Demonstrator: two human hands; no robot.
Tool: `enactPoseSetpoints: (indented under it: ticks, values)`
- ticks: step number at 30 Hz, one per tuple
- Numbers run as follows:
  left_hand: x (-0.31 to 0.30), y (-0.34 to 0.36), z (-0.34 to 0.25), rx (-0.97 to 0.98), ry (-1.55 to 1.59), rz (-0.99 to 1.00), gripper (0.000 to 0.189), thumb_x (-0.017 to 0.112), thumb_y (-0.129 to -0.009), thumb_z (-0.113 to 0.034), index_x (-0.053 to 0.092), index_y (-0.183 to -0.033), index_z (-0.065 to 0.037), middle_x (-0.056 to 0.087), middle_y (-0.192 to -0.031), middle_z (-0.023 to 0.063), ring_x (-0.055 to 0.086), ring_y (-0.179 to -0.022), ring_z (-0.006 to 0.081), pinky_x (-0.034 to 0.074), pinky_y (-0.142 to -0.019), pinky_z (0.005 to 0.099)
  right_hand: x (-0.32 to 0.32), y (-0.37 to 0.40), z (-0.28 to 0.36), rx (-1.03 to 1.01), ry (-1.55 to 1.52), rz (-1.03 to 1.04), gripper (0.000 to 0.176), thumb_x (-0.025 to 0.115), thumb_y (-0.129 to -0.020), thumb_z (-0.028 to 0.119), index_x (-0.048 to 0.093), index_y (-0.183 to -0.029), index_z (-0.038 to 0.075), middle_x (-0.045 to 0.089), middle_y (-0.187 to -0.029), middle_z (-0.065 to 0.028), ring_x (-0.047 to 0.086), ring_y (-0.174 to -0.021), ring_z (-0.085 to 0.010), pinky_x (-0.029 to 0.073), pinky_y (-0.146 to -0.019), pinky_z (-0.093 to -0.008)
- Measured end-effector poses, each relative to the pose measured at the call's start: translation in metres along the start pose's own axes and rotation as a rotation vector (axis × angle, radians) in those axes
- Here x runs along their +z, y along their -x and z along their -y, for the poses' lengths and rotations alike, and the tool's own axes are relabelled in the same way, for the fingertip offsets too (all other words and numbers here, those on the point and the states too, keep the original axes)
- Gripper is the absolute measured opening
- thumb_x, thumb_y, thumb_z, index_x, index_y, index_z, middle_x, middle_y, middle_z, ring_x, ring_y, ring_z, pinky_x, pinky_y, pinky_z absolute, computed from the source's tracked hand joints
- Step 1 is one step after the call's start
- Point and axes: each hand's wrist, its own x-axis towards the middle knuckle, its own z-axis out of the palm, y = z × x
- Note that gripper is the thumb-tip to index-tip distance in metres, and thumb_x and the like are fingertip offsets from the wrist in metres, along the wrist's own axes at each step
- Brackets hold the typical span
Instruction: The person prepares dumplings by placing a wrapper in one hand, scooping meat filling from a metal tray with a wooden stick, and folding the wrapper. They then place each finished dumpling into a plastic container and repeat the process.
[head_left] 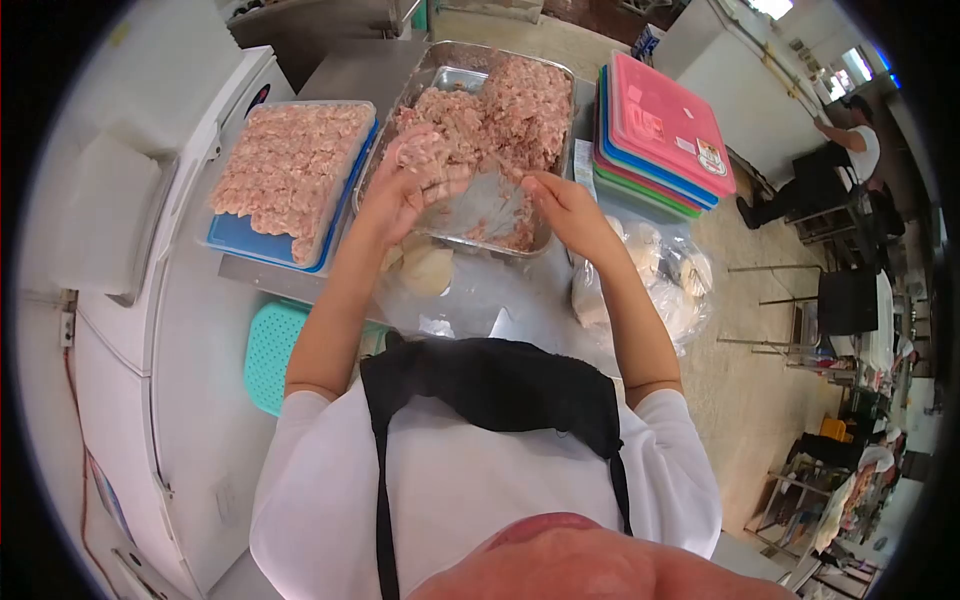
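My left hand (395, 195) is over the near left side of a metal tray (400, 95), its fingers curled around a pale pink meat-filled dumpling (420, 150). My right hand (570, 212) is at the tray's right side, thumb and fingertips pinched together; whatever is between them is too small to make out. Ground meat (525, 105) is heaped at the back of the tray, and a greyish patch with meat smears shows between my hands. Round, thin dough wrappers (427, 270) lie on the table in front of the tray.
On the left, rows of meat dumplings (290, 155) cover a tray on a blue lid (245, 238). Coloured lids (665, 125) are stacked at right, beside a plastic bag of wrappers (655, 270). A turquoise basket (272, 355) sits lower left, near a white freezer (190, 300). Other people are at far right.
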Motion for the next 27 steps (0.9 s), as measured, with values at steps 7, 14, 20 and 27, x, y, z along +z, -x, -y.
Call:
enactPoseSetpoints:
  ticks: [7,14,20,27]
  values:
    - [0.017,-0.003,-0.024,0.381,-1.2,0.233,0.071,0.078,-0.066,-0.008,0.049,-0.131,-0.007,0.052,-0.133,0.009,0.045,-0.127,0.0242,0.036,-0.105,0.0337,-0.019,0.003,0.006,-0.093,-0.017,0.298,0.035,0.05,-0.098,0.027,0.06,-0.112,-0.004,0.058,-0.073,-0.0073,0.052,-0.071,-0.0154,0.046,-0.069,-0.0305]
    - [-0.008,-0.007,-0.025,0.219,-1.42,0.428,0.045,0.076,-0.071,-0.018,0.064,-0.112,-0.005,0.065,-0.111,0.0142,0.058,-0.108,0.0291,0.043,-0.095,0.0375,0.008,-0.022,-0.043,-0.258,0.078,0.335,0.035,0.058,-0.093,0.026,0.061,-0.116,-0.001,0.069,-0.1,-0.0156,0.065,-0.089,-0.0209,0.048,-0.08,-0.0303]
    - [-0.069,-0.034,0.004,0.051,-1.307,0.033,0.046,0.072,-0.077,-0.026,0.062,-0.114,-0.002,0.066,-0.095,0.0147,0.063,-0.087,0.0241,0.049,-0.077,0.0346,0.006,-0.037,-0.038,-0.406,0.481,-0.027,0.027,0.06,-0.09,0.022,0.063,-0.114,0.009,0.065,-0.096,-0.015,0.064,-0.083,-0.0332,0.051,-0.073,-0.0392]
    - [-0.044,-0.019,-0.015,-0.19,-1.169,-0.005,0.063,0.073,-0.078,-0.025,0.048,-0.132,-0.003,0.064,-0.102,0.0056,0.059,-0.079,0.0129,0.048,-0.063,0.0271,0.005,-0.049,-0.078,-0.295,0.826,-0.031,0.023,0.052,-0.092,0.026,0.061,-0.107,0.012,0.063,-0.087,-0.0145,0.064,-0.079,-0.0347,0.05,-0.067,-0.0461]
